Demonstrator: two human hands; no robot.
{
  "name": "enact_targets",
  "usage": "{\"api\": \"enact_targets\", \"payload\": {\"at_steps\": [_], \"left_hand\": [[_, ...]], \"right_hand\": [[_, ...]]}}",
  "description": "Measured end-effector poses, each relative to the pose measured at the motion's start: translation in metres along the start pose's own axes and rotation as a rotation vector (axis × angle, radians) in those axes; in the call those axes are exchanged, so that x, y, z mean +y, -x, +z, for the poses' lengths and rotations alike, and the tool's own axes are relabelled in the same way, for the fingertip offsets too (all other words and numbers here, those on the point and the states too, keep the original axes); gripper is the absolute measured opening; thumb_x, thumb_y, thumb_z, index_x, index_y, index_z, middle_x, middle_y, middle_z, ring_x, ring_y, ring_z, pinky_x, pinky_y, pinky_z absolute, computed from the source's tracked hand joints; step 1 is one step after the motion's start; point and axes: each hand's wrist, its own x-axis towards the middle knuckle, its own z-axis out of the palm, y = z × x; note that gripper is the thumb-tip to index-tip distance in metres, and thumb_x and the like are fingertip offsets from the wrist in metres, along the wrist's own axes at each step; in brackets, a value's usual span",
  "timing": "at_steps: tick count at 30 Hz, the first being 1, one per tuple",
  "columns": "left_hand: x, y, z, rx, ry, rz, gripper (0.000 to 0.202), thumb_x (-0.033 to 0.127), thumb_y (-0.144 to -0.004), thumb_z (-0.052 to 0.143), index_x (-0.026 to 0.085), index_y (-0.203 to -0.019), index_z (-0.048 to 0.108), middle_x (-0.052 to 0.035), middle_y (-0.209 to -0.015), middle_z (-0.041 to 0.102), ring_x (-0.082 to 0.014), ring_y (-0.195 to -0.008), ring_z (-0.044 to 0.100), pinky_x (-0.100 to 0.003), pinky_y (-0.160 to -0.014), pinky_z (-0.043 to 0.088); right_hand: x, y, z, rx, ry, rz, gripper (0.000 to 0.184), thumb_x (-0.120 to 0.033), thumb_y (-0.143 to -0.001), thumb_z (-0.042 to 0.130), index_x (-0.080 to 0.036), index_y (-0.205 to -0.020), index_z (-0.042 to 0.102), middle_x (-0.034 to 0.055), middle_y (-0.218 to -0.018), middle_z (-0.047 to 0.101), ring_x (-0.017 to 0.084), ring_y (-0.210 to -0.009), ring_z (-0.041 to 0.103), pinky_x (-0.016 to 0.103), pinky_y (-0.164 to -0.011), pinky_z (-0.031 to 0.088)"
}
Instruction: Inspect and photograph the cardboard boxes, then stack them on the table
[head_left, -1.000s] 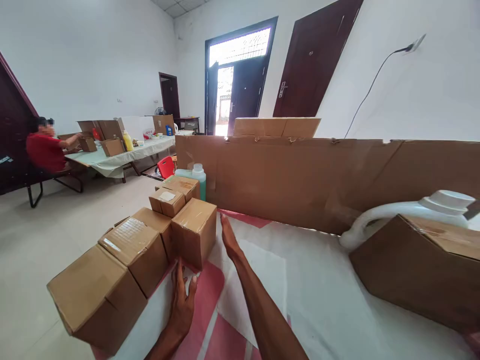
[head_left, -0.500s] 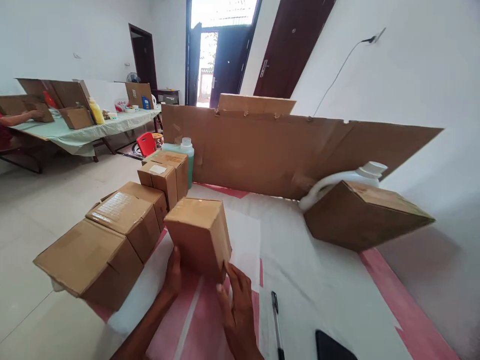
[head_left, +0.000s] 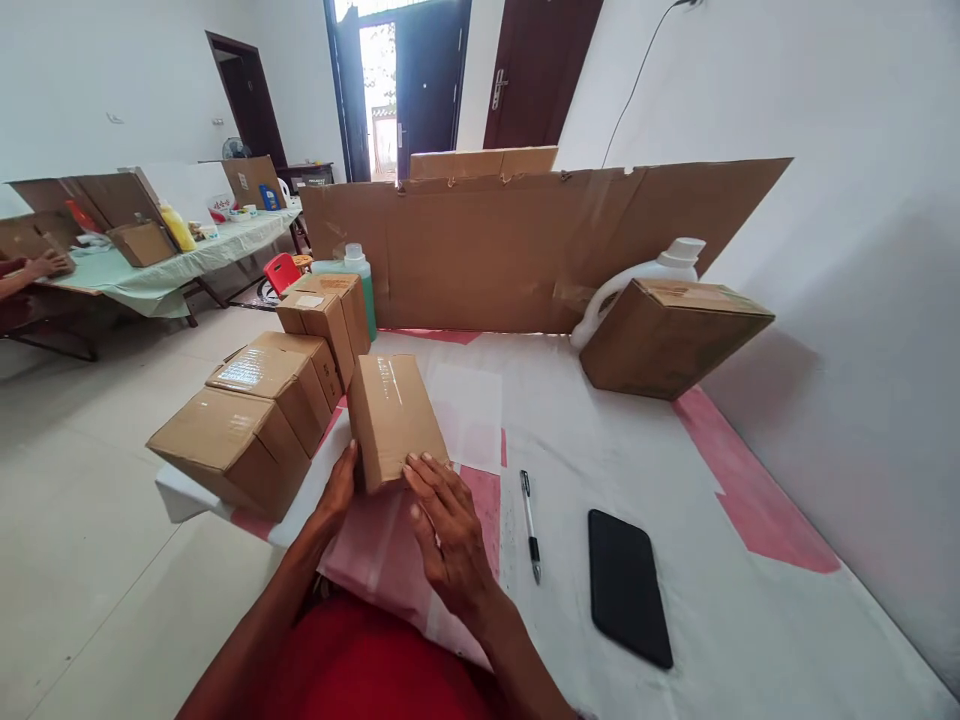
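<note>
A small brown cardboard box (head_left: pixel 397 415) is between my two hands at the near left part of the table, its long taped face turned upward. My left hand (head_left: pixel 339 492) presses along its left side, with the fingertips partly hidden. My right hand (head_left: pixel 448 530) has its fingers over the box's near right edge, the thumb apart and lower. Left of the box stand a cardboard box with a flap (head_left: pixel 232 440), a box with shiny tape (head_left: pixel 274 375) and a box with a white label (head_left: pixel 319 315), in a row along the table's edge.
A pen (head_left: pixel 530 525) and a black phone (head_left: pixel 628 585) lie to the right. Farther back are a tilted box (head_left: pixel 667 340), a white jug (head_left: pixel 637 275), a green-liquid bottle (head_left: pixel 364 280) and a cardboard screen (head_left: pixel 480 255). Another person's hand (head_left: pixel 49 265) is at the far-left table.
The box has been tipped, so its long taped face now shows instead of its dark near side. My right hand's fingers moved onto its upper near edge. The view tilted down, showing the whole phone.
</note>
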Motion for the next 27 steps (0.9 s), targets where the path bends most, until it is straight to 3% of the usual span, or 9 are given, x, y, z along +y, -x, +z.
{"api": "enact_targets", "payload": {"at_steps": [3,6,12,16,18,21,24,27], "left_hand": [[0.006,0.003,-0.001,0.013,-0.053,0.014,0.074,0.074,-0.088,0.056,0.012,-0.127,0.069,-0.0156,-0.134,0.071,-0.0351,-0.14,0.053,-0.055,-0.121,0.036],[0.01,0.004,-0.006,0.032,-0.114,0.008,0.068,0.071,-0.086,0.063,0.014,-0.122,0.071,-0.0155,-0.134,0.071,-0.0369,-0.138,0.054,-0.055,-0.12,0.036],[0.021,0.013,-0.014,-0.008,-0.209,0.0,0.062,0.068,-0.085,0.067,0.02,-0.124,0.071,-0.013,-0.128,0.074,-0.0364,-0.132,0.059,-0.049,-0.111,0.047],[0.03,0.021,-0.007,-0.089,-0.259,0.015,0.067,0.07,-0.089,0.06,0.019,-0.132,0.068,-0.0122,-0.118,0.076,-0.0338,-0.112,0.069,-0.045,-0.095,0.055],[0.031,0.027,-0.001,-0.117,-0.38,0.082,0.069,0.067,-0.09,0.059,0.018,-0.138,0.064,-0.0127,-0.115,0.074,-0.0322,-0.106,0.069,-0.045,-0.092,0.056],[0.029,0.039,0.009,-0.193,-0.593,0.216,0.072,0.06,-0.094,0.059,0.021,-0.153,0.05,-0.0134,-0.125,0.066,-0.031,-0.115,0.064,-0.047,-0.1,0.051],[0.028,0.051,0.022,-0.322,-0.707,0.316,0.083,0.055,-0.095,0.061,0.027,-0.165,0.027,-0.013,-0.132,0.059,-0.0298,-0.12,0.058,-0.047,-0.105,0.049],[0.034,0.057,0.038,-0.394,-0.905,0.48,0.094,0.052,-0.091,0.069,0.03,-0.166,0.018,-0.0109,-0.118,0.057,-0.03,-0.109,0.055,-0.051,-0.102,0.049]], "right_hand": [[-0.001,-0.008,-0.007,-0.04,-0.067,-0.052,0.062,-0.013,-0.1,0.045,-0.033,-0.158,0.04,0.0064,-0.141,0.067,0.026,-0.133,0.059,0.051,-0.109,0.049],[0.006,-0.012,-0.004,-0.015,-0.063,-0.003,0.061,-0.017,-0.097,0.053,-0.031,-0.156,0.043,0.0088,-0.139,0.066,0.029,-0.13,0.059,0.054,-0.108,0.048],[0.049,-0.018,0.006,0.122,-0.201,0.328,0.047,-0.031,-0.097,0.057,-0.029,-0.145,0.059,0.0112,-0.13,0.06,0.029,-0.123,0.058,0.056,-0.109,0.049],[0.068,-0.014,0.005,0.138,-0.483,0.592,0.049,-0.046,-0.099,0.056,-0.03,-0.145,0.058,0.0085,-0.146,0.056,0.027,-0.138,0.051,0.051,-0.118,0.041],[0.073,-0.01,0.005,0.145,-0.647,0.699,0.051,-0.05,-0.099,0.056,-0.031,-0.146,0.057,0.0056,-0.152,0.055,0.025,-0.144,0.046,0.048,-0.122,0.036],[0.084,-0.003,0.003,0.197,-0.79,0.782,0.048,-0.053,-0.096,0.061,-0.032,-0.139,0.064,0.0014,-0.148,0.062,0.024,-0.144,0.049,0.045,-0.124,0.032],[0.097,0.002,-0.003,0.308,-0.899,0.864,0.047,-0.059,-0.09,0.066,-0.033,-0.129,0.07,-0.0005,-0.137,0.07,0.025,-0.133,0.059,0.045,-0.116,0.044],[0.109,0.007,-0.014,0.384,-1.007,1.007,0.05,-0.062,-0.081,0.074,-0.03,-0.119,0.075,0.0017,-0.125,0.076,0.029,-0.123,0.066,0.043,-0.101,0.056]]}}
